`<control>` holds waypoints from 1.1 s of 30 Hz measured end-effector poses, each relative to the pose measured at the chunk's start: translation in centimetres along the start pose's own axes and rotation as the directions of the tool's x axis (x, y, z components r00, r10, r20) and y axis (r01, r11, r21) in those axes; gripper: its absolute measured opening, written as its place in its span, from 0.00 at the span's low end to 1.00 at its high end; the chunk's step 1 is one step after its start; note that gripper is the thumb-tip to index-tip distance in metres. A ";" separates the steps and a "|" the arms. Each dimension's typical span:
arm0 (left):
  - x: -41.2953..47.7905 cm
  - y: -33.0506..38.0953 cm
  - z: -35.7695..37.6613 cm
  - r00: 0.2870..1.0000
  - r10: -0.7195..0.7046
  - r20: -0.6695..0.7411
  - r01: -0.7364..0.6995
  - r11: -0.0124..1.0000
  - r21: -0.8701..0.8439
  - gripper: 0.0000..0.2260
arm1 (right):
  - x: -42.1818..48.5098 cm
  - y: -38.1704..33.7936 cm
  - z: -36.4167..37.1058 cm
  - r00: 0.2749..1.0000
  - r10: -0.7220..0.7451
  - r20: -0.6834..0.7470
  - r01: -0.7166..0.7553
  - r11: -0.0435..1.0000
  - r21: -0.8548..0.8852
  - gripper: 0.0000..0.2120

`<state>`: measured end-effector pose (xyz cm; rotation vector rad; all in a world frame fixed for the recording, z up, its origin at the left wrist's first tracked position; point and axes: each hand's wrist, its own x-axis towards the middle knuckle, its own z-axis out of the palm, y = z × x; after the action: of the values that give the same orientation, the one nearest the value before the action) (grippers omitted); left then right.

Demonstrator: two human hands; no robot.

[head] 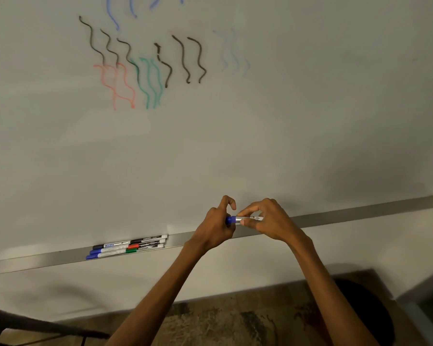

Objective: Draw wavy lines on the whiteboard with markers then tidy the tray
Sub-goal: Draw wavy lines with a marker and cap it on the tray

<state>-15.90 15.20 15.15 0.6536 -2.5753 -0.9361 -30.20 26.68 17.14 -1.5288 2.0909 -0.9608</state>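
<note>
1. A patterned brown carpet covers the floor.
2. A pale wall rises just behind the carpet, crossed by soft shadows.
3. Left of the carpet stands dark wooden furniture, only partly in view.
4. Right of the carpet, a grey surface meets the pale wall.

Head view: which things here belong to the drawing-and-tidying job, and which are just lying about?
Job: whiteboard, wavy lines, tray, markers in the tray, blue marker gripped by left hand and right hand.
Lying about: patterned rug, dark furniture at lower left, dark round object at lower right.
</note>
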 end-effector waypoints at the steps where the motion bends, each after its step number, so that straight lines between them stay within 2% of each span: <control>1: 0.3 0.4 0.4 1.000 -0.010 0.004 0.010 1.000 -0.010 0.21 | -0.3 0.3 -0.2 1.000 0.005 -0.003 -0.005 1.000 0.015 0.10; 5: 1.8 1.7 1.7 0.999 -0.016 0.029 0.018 0.998 -0.052 0.22 | -1.5 1.8 -1.4 0.999 0.040 -0.025 -0.037 0.991 0.129 0.09; 8: 3.1 3.0 2.5 0.992 0.004 0.123 0.000 0.999 -0.037 0.22 | -2.6 3.1 -2.8 0.997 0.057 -0.056 -0.044 0.977 0.206 0.09; 10: 4.1 3.8 3.3 0.979 -0.010 0.205 0.009 1.000 0.005 0.22 | -3.2 4.1 -3.8 0.995 0.069 -0.067 -0.058 0.986 0.155 0.11; 13: 5.4 4.9 4.9 0.960 -0.048 0.276 0.042 0.999 0.025 0.20 | -3.5 5.5 -5.1 0.994 0.068 -0.084 -0.072 0.996 -0.046 0.13; 16: 6.7 5.8 6.4 0.954 -0.028 0.297 0.030 1.000 -0.004 0.19 | -3.8 6.9 -6.3 0.993 0.071 -0.095 -0.078 0.994 -0.082 0.12; 23: 9.8 8.5 9.9 0.972 0.043 0.232 -0.036 0.999 -0.037 0.21 | -3.9 11.0 -9.1 0.983 0.176 -0.056 -0.169 0.979 0.112 0.07; 26: 11.6 9.6 11.6 0.966 0.079 0.245 -0.077 0.997 -0.019 0.22 | -4.5 13.0 -10.0 0.975 0.217 -0.056 -0.201 0.956 0.212 0.06; 28: 12.7 10.4 12.8 0.955 0.108 0.277 -0.111 0.994 -0.005 0.22 | -4.8 14.4 -10.8 0.971 0.236 -0.038 -0.221 0.947 0.232 0.09; 30: 13.8 11.1 14.2 0.941 0.116 0.318 -0.123 0.992 0.002 0.22 | -5.1 15.7 -11.9 0.970 0.240 -0.035 -0.227 0.948 0.221 0.07; 33: 15.6 12.0 16.3 0.926 0.089 0.367 -0.088 0.996 -0.020 0.20 | -5.5 17.6 -13.5 0.970 0.208 -0.124 -0.186 0.968 0.170 0.05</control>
<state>-39.96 23.72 13.38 0.3828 -2.8986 -1.1229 -49.03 39.04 13.50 -1.1807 2.1564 -1.1571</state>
